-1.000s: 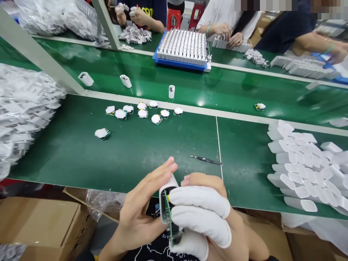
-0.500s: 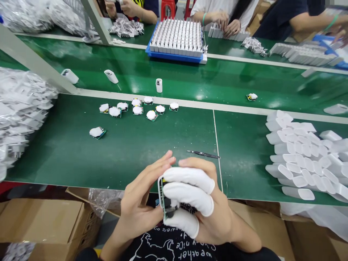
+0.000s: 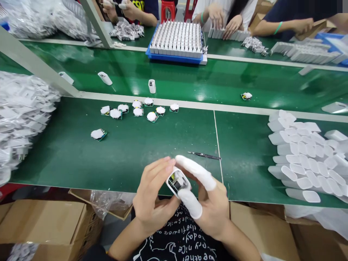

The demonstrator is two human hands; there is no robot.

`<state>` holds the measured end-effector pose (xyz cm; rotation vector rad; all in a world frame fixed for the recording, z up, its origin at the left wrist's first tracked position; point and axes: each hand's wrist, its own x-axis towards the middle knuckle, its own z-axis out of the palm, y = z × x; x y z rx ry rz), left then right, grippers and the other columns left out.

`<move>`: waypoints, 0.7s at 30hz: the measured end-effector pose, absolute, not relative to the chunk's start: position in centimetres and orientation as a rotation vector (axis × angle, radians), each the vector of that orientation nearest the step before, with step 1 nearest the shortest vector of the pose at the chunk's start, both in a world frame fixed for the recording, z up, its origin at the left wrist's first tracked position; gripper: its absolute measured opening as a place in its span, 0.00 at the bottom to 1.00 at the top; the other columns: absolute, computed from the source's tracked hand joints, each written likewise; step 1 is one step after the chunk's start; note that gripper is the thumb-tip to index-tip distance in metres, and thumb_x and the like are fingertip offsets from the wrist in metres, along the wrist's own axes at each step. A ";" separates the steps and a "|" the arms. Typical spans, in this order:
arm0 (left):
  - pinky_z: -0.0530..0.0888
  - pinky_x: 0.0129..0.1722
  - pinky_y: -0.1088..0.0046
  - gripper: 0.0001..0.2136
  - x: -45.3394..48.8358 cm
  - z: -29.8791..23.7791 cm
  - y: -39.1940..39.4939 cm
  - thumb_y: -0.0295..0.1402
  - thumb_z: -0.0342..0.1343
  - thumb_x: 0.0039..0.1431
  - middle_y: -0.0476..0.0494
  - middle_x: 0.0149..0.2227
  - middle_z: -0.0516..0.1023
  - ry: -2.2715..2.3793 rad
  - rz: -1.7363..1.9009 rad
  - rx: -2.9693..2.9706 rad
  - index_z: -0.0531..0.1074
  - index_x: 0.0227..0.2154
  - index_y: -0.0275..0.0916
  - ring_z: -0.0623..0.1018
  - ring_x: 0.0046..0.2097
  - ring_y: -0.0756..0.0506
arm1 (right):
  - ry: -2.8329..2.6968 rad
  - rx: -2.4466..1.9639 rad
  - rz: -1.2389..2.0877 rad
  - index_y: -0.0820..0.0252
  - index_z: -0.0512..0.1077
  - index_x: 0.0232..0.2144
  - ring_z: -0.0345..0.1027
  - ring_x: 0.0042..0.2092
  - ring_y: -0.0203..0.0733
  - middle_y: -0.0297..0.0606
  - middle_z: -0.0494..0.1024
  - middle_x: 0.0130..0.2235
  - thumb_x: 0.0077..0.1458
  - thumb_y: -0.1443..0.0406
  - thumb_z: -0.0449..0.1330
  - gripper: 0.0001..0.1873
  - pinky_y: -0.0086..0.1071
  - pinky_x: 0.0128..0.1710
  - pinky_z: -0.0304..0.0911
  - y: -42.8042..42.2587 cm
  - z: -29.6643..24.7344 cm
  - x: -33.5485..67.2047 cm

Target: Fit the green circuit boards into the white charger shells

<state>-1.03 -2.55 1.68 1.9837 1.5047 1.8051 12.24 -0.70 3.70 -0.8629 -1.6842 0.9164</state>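
Note:
A white plastic housing [image 3: 187, 181] is between my hands near the front edge of the bench, its open end turned towards me. Inside it sits a circuit board [image 3: 178, 181] with yellow and black parts. My left hand [image 3: 154, 195] is closed around the housing's left side, fingertips at the top and thumb below. White finger covers are on my right hand [image 3: 208, 197]; its covered thumb presses the lower right rim and a covered finger reaches the top. Beyond my hands lie several circuit boards with white pads [image 3: 116, 114] and black tweezers [image 3: 204, 156].
White plastic parts [image 3: 24, 119] are heaped at left. Several empty-looking white housings [image 3: 307, 163] stand in rows at right. On the raised green ledge [image 3: 217, 81] lie a few housings and one board. Across it, co-workers' hands [image 3: 216, 18] work beside a blue tray [image 3: 176, 58] of white parts.
The circuit board has gone from my right fingers into the housing. My right fingers have opened off the board and shifted onto the housing's rim; the housing has tilted, showing its open end.

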 end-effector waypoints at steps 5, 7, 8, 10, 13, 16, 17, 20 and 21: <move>0.78 0.43 0.61 0.23 -0.2 1.5 -2.4 0.24 0.56 0.56 0.40 0.47 0.78 1.555 1.965 2.050 0.68 0.56 0.37 0.78 0.48 0.41 | -1.908 -0.883 0.499 0.58 0.59 0.63 0.72 0.54 0.48 0.49 0.79 0.50 0.60 0.66 0.60 0.30 0.40 0.51 0.75 -1.9 3.3 12.6; 0.78 0.43 0.61 0.25 -0.1 1.4 -2.4 0.20 0.55 0.54 0.39 0.47 0.78 1.569 1.959 2.078 0.68 0.56 0.37 0.77 0.49 0.41 | -1.954 -0.906 0.414 0.60 0.59 0.63 0.73 0.54 0.47 0.50 0.79 0.50 0.62 0.68 0.56 0.27 0.38 0.49 0.76 -1.9 3.3 12.6; 0.77 0.43 0.62 0.25 -0.1 1.3 -2.4 0.19 0.55 0.53 0.39 0.47 0.78 1.574 1.955 2.093 0.68 0.56 0.36 0.77 0.49 0.41 | -1.962 -0.903 0.393 0.61 0.61 0.62 0.73 0.54 0.48 0.51 0.78 0.51 0.63 0.68 0.56 0.26 0.37 0.49 0.76 -1.8 3.3 12.6; 0.77 0.43 0.62 0.27 0.0 1.2 -2.5 0.18 0.55 0.51 0.39 0.47 0.78 1.578 1.955 2.107 0.68 0.56 0.36 0.77 0.48 0.41 | -1.948 -0.874 0.406 0.62 0.66 0.58 0.75 0.52 0.47 0.51 0.78 0.51 0.62 0.69 0.57 0.22 0.36 0.48 0.76 -1.4 3.3 12.6; 0.77 0.43 0.61 0.26 0.1 1.0 -2.6 0.20 0.56 0.53 0.40 0.46 0.78 1.621 1.963 2.067 0.67 0.56 0.37 0.76 0.48 0.41 | -1.841 -0.809 0.567 0.59 0.71 0.51 0.76 0.50 0.45 0.48 0.79 0.49 0.60 0.69 0.59 0.16 0.35 0.48 0.76 -0.8 3.0 12.3; 0.77 0.43 0.60 0.24 0.3 0.5 -2.5 0.23 0.57 0.56 0.41 0.45 0.77 1.656 1.968 2.003 0.67 0.56 0.40 0.76 0.49 0.40 | -1.674 -0.780 0.808 0.55 0.69 0.51 0.75 0.50 0.45 0.44 0.79 0.47 0.61 0.65 0.58 0.15 0.40 0.46 0.77 -0.4 2.7 11.8; 0.77 0.44 0.60 0.23 0.4 0.4 -2.4 0.24 0.58 0.56 0.41 0.45 0.77 1.658 1.981 1.991 0.68 0.56 0.41 0.76 0.49 0.40 | -1.657 -0.775 0.847 0.54 0.67 0.52 0.75 0.50 0.46 0.43 0.79 0.46 0.61 0.65 0.58 0.16 0.41 0.46 0.76 -0.5 2.7 11.6; 0.76 0.43 0.59 0.22 0.4 0.0 -2.4 0.24 0.58 0.57 0.40 0.45 0.76 1.682 2.014 1.965 0.68 0.55 0.40 0.75 0.48 0.40 | -1.748 -0.789 0.752 0.55 0.66 0.54 0.73 0.52 0.46 0.46 0.78 0.48 0.62 0.68 0.56 0.18 0.42 0.49 0.75 -0.6 2.6 11.2; 0.76 0.43 0.59 0.22 0.3 -0.1 -2.3 0.24 0.57 0.57 0.40 0.45 0.76 1.702 2.007 1.953 0.68 0.55 0.40 0.75 0.48 0.40 | -1.789 -0.796 0.687 0.55 0.66 0.54 0.73 0.53 0.46 0.47 0.78 0.48 0.62 0.69 0.55 0.18 0.41 0.50 0.75 -0.6 2.5 11.2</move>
